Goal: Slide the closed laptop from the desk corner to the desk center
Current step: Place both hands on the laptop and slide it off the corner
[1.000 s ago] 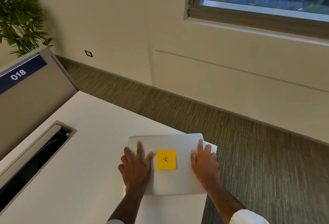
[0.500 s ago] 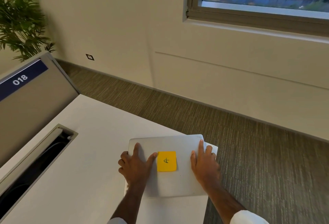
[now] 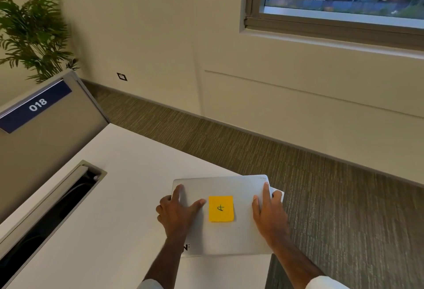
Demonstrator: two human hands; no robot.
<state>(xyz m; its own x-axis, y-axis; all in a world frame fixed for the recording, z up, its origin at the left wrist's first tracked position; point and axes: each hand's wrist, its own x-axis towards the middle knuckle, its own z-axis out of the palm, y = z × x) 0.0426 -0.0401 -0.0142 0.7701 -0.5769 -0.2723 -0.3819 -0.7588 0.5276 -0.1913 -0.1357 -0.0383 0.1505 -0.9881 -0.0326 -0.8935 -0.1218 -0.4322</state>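
Observation:
A closed silver laptop [image 3: 231, 236] lies flat at the far right corner of the white desk [image 3: 110, 197]. An orange sticky note [image 3: 221, 209] is stuck on the middle of its lid. My left hand [image 3: 177, 212] presses on the lid's left part, fingers curling over the left edge. My right hand [image 3: 269, 212] rests on the lid's right part, fingertips reaching the right edge near the desk's corner. The laptop's right edge lines up with the desk's right edge.
A long cable slot [image 3: 52, 210] is cut into the desk on the left. A grey divider panel [image 3: 46, 132] labelled 018 stands behind it, with a potted plant [image 3: 32, 34] beyond. Carpeted floor [image 3: 344, 197] lies past the desk's right and far edges.
My left hand has shifted left to the laptop's left edge, fingers now over its side. The right hand stays in place. The laptop has hardly moved on the desk.

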